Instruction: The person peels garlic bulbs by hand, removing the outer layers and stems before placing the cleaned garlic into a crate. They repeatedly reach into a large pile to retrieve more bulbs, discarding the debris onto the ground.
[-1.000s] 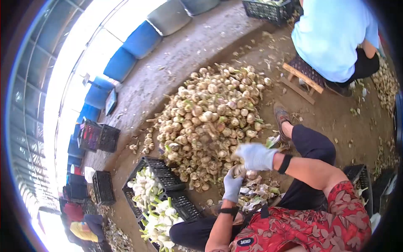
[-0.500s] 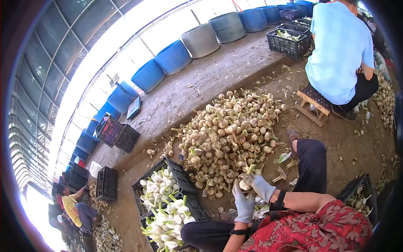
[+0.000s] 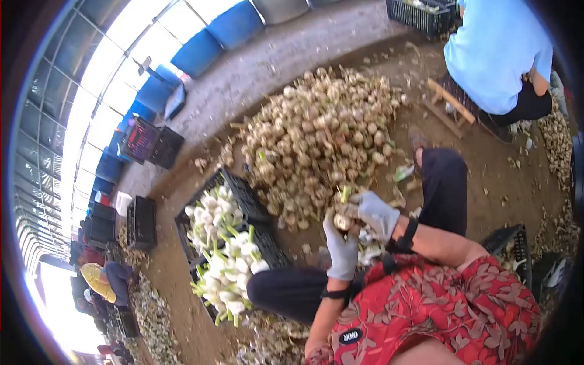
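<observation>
A garlic bulb (image 3: 343,222) with a short green stem is held between my two gloved hands, in front of my lap. My left hand (image 3: 342,250), in a pale grey glove, has its fingers closed around the bulb's lower side. From the right, my right hand (image 3: 376,214) in a matching glove grips the bulb's upper side; its fingertips are partly hidden. Just beyond lies a large heap of unpeeled garlic (image 3: 316,140) with brownish skins. At my left knee, black crates (image 3: 252,210) hold clean white garlic bulbs (image 3: 234,271) with trimmed green stems.
A person in a light blue shirt (image 3: 499,55) sits at upper right near a low wooden stool (image 3: 447,109). Another black crate (image 3: 517,249) stands by my right side. Blue tubs (image 3: 198,52) line the far wall. Other people (image 3: 103,280) work at far left.
The view has tipped downward, so the heap, crates and people sit higher in the picture. Both hands stay together on the garlic bulb.
</observation>
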`<state>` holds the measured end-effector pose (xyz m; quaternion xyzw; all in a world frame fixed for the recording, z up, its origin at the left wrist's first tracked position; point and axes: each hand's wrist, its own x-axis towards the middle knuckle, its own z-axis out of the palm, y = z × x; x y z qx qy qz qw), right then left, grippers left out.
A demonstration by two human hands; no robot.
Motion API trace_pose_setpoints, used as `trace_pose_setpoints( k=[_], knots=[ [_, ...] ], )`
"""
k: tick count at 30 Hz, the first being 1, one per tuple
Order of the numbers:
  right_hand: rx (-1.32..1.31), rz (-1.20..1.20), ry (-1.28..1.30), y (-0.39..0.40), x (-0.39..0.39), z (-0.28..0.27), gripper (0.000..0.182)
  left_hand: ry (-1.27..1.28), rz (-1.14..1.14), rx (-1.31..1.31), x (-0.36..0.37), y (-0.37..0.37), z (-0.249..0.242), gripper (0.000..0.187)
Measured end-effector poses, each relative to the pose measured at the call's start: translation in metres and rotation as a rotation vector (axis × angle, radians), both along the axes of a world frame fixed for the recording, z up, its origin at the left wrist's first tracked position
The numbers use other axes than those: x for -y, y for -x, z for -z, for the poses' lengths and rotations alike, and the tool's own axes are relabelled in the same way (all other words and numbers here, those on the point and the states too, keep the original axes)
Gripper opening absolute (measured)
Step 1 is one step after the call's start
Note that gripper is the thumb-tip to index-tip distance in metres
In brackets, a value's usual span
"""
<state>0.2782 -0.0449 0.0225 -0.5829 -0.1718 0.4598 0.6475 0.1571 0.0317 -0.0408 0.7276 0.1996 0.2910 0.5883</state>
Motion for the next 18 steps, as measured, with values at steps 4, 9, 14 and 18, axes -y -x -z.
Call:
trace_pose_setpoints(
  k=[4,9,14,18],
  knots=[
    [-0.229,-0.044,-0.131,-0.006,0.011,0.013,0.028,0.362,0.090,0.129,0.011,-0.001,-0.011,0.082],
    [-0.020,-0.090,-0.104,-0.017,0.021,0.010,0.020,0.396,0.134,0.136,0.009,-0.003,-0.009,0.084],
    [0.577,-0.001,0.007,-0.016,0.022,0.017,0.017,0.591,0.143,0.144,0.014,-0.005,-0.016,0.078],
    [1.032,0.126,0.001,-0.008,0.022,0.028,0.016,0.993,0.250,0.213,0.008,-0.003,-0.004,0.061]
  ],
)
